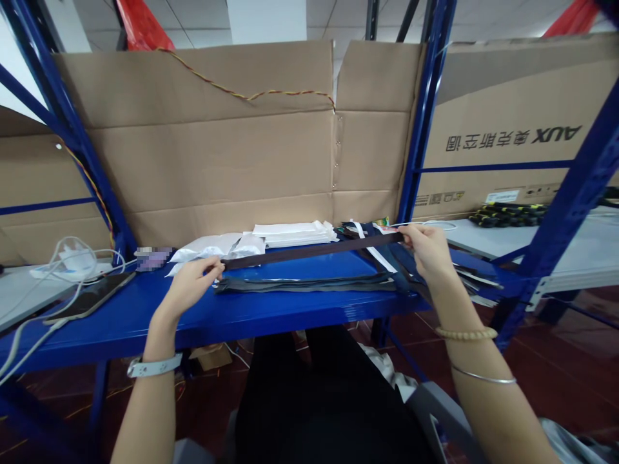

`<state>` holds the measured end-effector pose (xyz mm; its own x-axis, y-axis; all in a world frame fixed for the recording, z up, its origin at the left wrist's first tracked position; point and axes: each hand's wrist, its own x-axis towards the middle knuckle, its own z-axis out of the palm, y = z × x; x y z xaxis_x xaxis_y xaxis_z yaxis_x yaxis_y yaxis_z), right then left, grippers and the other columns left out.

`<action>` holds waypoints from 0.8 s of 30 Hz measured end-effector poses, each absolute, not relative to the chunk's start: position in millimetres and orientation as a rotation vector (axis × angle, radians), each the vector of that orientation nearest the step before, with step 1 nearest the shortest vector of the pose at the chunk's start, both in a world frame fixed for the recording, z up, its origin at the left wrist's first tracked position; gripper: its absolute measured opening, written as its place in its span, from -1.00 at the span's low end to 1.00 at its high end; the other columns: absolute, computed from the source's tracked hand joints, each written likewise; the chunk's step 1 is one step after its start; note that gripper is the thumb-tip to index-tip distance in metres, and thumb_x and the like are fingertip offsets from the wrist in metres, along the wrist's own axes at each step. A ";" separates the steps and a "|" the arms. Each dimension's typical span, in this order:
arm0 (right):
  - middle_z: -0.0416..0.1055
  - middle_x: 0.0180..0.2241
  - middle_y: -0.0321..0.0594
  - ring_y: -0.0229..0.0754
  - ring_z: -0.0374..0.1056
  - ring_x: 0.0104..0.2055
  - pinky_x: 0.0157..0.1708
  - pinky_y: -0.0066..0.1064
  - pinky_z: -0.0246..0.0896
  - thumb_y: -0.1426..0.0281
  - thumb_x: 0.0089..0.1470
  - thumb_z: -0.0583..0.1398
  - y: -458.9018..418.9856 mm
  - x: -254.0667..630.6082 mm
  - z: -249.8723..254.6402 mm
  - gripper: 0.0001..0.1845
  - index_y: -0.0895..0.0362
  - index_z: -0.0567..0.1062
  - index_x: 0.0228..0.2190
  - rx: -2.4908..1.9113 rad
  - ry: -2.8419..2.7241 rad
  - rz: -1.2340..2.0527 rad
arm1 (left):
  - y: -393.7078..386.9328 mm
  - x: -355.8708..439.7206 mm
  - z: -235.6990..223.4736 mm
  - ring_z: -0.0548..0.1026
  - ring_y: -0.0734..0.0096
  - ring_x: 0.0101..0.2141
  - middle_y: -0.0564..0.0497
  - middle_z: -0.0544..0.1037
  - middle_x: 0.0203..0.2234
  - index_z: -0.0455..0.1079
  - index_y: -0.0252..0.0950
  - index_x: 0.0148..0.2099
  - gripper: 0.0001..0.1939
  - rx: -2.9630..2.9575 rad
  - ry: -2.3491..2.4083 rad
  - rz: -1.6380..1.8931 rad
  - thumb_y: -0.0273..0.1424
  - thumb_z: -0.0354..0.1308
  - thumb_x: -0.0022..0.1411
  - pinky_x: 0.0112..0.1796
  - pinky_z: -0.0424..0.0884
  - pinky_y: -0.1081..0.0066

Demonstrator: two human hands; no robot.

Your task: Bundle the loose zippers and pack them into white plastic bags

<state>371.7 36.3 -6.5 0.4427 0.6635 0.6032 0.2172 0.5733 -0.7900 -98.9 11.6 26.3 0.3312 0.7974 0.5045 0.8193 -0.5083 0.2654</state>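
A long, narrow dark strip (312,251), apparently fabric, is stretched nearly straight between my two hands above the blue shelf (300,312). My left hand (196,282) is closed, pinching the strip's left end. At the other end, my right hand (428,250) pinches it between thumb and fingers, slightly higher than the left. Just below the held strip lies a flat pile of similar dark strips (304,284). Beside my right hand is a heap of dark fabric pieces (403,261) with a white strip (380,254) across it.
Behind the work area stand a white paper stack (293,233) and white plastic packets (217,248). A phone (94,298) with white cables lies at left. A cardboard sheet (217,161) closes the back, between blue metal posts (425,109). Black-and-yellow bundles (505,214) sit at far right.
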 end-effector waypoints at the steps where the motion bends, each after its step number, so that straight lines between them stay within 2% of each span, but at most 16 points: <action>1: 0.00 -0.76 -0.42 -0.37 -0.03 -0.65 -0.61 -0.46 -0.10 0.32 -0.15 0.23 38.5 375.1 -8.2 -0.59 0.13 0.17 -0.80 -0.978 -1.120 0.341 | 12.3 -103.7 26.7 0.36 0.41 -0.45 0.10 0.43 -0.54 0.26 -0.27 -0.46 -0.70 -2.532 -1.543 -0.927 -0.27 -0.11 0.26 -0.35 0.19 0.45; 8: 0.09 -0.75 -0.38 -0.34 0.01 -0.64 -0.60 -0.44 -0.12 0.23 -0.08 0.16 37.8 376.1 -12.6 -0.61 0.14 0.23 -0.78 -1.307 -1.390 0.144 | 14.2 -111.1 23.4 0.32 0.42 -0.52 0.09 0.39 -0.59 0.24 -0.26 -0.48 -0.66 -2.533 -1.620 -0.891 -0.21 -0.12 0.25 -0.41 0.19 0.44; 12: 0.08 -0.78 -0.39 -0.33 0.02 -0.67 -0.61 -0.43 -0.13 0.17 -0.03 0.13 29.2 375.4 -8.1 -0.58 0.14 0.28 -0.76 -1.515 -1.677 0.164 | 20.7 -114.5 15.3 0.34 0.41 -0.55 0.09 0.38 -0.64 0.23 -0.25 -0.50 -0.63 -2.493 -1.715 -0.910 -0.14 -0.10 0.23 -0.45 0.19 0.43; 18: 0.31 -0.72 -0.32 -0.25 0.20 -0.66 -0.57 -0.42 0.02 0.08 0.09 0.03 17.3 377.8 -3.3 -0.55 0.12 0.38 -0.62 -1.601 -1.921 0.278 | 26.6 -119.1 8.2 0.34 0.39 -0.58 0.10 0.39 -0.65 0.27 -0.24 -0.47 -0.64 -2.464 -1.773 -0.867 -0.09 -0.07 0.22 -0.47 0.17 0.44; 21: 0.31 -0.73 -0.32 -0.24 0.21 -0.65 -0.57 -0.42 -0.01 0.10 0.10 0.05 9.2 375.5 2.8 -0.59 0.11 0.43 -0.58 -1.668 -1.881 0.073 | 26.2 -118.7 9.0 0.35 0.39 -0.57 0.09 0.40 -0.65 0.28 -0.24 -0.46 -0.65 -2.430 -1.772 -0.874 -0.10 -0.05 0.20 -0.46 0.17 0.44; 24: 0.36 -0.65 -0.29 -0.22 0.26 -0.57 -0.52 -0.42 0.01 0.15 0.08 0.10 1.8 358.3 9.6 -0.67 0.10 0.48 -0.50 -1.587 -1.849 -0.117 | 23.6 -109.1 11.4 0.36 0.39 -0.53 0.07 0.43 -0.59 0.31 -0.26 -0.41 -0.68 -2.409 -1.707 -0.922 -0.14 -0.04 0.21 -0.43 0.21 0.43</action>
